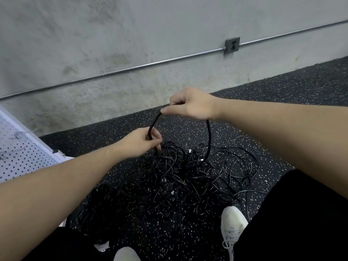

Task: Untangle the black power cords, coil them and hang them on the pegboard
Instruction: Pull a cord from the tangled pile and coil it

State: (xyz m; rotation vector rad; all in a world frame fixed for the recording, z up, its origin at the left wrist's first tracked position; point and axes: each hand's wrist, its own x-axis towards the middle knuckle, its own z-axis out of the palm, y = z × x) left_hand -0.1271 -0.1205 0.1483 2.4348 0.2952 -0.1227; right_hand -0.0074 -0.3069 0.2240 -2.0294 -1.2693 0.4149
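A tangled heap of black power cords point(188, 178) lies on the speckled black floor in front of me. One black cord point(208, 136) rises out of the heap. My right hand point(190, 105) pinches it at the top, above the heap. My left hand point(141, 143) grips the same cord a short way down, just left of the heap's far edge. A short stretch of cord runs taut between the two hands. The white pegboard point(20, 157) leans at the left edge, with a few wire hooks on it.
A grey concrete wall point(113, 44) stands close behind the heap, with a metal conduit and an outlet box point(232, 45). My white shoes point(233, 225) and black trousers are at the bottom. A second dark cord bundle point(98, 210) lies at lower left.
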